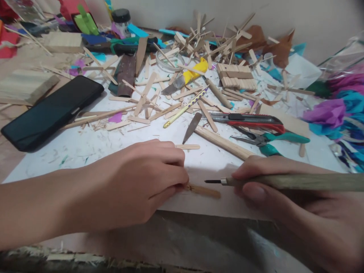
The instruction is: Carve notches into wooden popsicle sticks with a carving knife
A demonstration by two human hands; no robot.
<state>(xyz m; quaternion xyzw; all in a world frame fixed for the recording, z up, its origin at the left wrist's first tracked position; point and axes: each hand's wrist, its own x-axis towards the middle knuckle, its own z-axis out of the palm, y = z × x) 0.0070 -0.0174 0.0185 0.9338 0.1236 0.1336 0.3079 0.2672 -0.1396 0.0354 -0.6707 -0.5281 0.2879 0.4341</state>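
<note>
My left hand (pixel 153 174) is closed at the middle of the white paper (pixel 136 155), its fingertips pinching one end of a short wooden craft stick (pixel 206 190). The stick's rounded end points right, and a dark mark shows on it near my fingers. In my right hand (pixel 273 197) is a carving tool (pixel 284 182) with a wooden handle and a thin dark tip. That tip points left, just above the stick and apart from it. Past my left knuckles lies another craft stick (pixel 188 146).
Beyond my hands lie a hammer (pixel 192 127), a red-and-black utility knife (pixel 247 119), green-handled pliers (pixel 264 140) and a pencil (pixel 186 107). A phone (pixel 54 110) rests at left. Loose sticks heap at the back, and crepe paper (pixel 324 113) sits at right.
</note>
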